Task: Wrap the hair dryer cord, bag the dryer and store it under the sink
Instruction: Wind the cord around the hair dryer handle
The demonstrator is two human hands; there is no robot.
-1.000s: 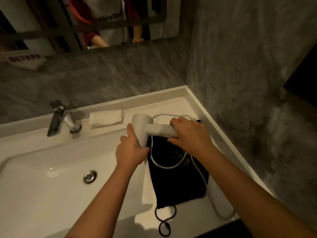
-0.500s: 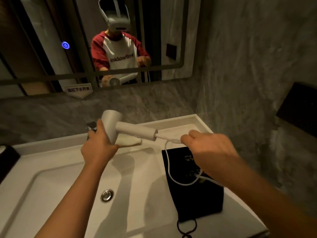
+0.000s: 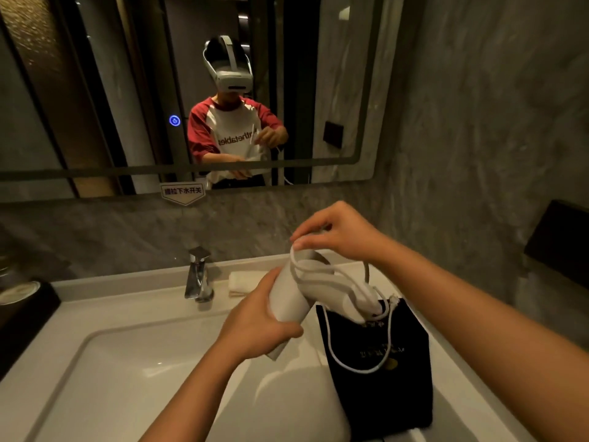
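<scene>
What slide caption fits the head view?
Left hand grips hair dryer; right hand loops cord above black bag.

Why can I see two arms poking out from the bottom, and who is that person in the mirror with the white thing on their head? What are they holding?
The picture comes from a camera worn on a person's head, so you see their own arms reaching forward. The mirror shows that same person, and the white thing is the headset carrying the camera. The left hand grips the body of a white hair dryer. The right hand pinches the white cord, looping it round the dryer's handle. On the counter by the sink lies a black bag, with a loop of cord draped across it. Behind stand a shiny tap and a folded white towel.
</scene>
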